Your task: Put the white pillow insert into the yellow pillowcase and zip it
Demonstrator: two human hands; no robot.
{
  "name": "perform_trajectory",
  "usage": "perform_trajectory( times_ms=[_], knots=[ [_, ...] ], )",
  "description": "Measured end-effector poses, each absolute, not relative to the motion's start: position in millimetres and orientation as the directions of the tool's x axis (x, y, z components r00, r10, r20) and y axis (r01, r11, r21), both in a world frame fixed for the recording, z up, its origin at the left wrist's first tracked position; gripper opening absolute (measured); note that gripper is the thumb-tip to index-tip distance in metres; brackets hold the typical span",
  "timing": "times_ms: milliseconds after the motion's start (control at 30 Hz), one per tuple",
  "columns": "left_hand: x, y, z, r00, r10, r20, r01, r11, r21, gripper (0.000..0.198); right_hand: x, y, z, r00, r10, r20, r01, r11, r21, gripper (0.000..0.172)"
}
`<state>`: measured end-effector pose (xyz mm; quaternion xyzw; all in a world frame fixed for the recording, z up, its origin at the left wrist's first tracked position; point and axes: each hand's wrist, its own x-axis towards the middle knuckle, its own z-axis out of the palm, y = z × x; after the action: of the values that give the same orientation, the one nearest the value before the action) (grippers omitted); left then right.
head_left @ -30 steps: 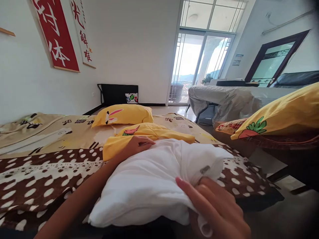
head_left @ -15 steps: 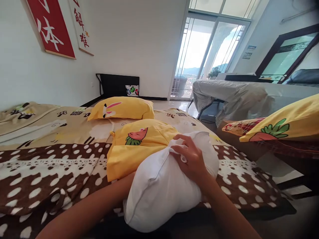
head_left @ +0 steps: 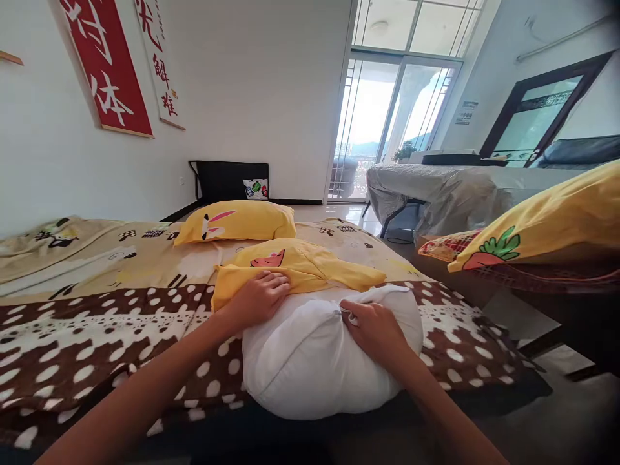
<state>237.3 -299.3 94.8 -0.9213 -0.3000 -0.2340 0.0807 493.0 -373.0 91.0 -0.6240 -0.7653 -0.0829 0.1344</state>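
Note:
A white pillow (head_left: 329, 368) lies at the near edge of the bed, its far end against the opening of a yellow pillowcase (head_left: 314, 265) with a carrot print. My right hand (head_left: 375, 329) pinches a gathered fold on top of the pillow, fingers closed. At the pillowcase's near edge, my left hand (head_left: 264, 297) has its fingers bent over the yellow cloth, gripping it; the thumb is hidden. The pillow's far end is partly covered by the yellow cloth.
Another yellow pillow (head_left: 237, 221) with a rabbit print lies farther back on the patterned blanket (head_left: 145, 336). To the right, a yellow carrot-print pillow (head_left: 547, 219) rests on a reddish surface. A plastic-covered table (head_left: 436, 184) stands near the glass doors.
My left hand has come out from behind the white pillow onto the pillowcase edge. The pillow lies lower and flatter, and my right hand has sunk with it, still pinching the fold.

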Motion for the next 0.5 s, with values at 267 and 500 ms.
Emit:
perform_trajectory(
  times_ms=[267,500],
  knots=[
    [251.4,-366.8,136.4,0.301,0.791,0.533,0.624,-0.586,0.517,0.048,466.2,-343.9,116.6,-0.199,0.947,0.254,0.97,0.228,-0.09,0.026],
    [292.0,-356.0,97.7,0.19,0.903,0.385,0.576,-0.42,0.702,0.032,478.5,-357.1,93.8,-0.082,0.746,0.661,0.804,0.441,-0.398,0.035]
  ],
)
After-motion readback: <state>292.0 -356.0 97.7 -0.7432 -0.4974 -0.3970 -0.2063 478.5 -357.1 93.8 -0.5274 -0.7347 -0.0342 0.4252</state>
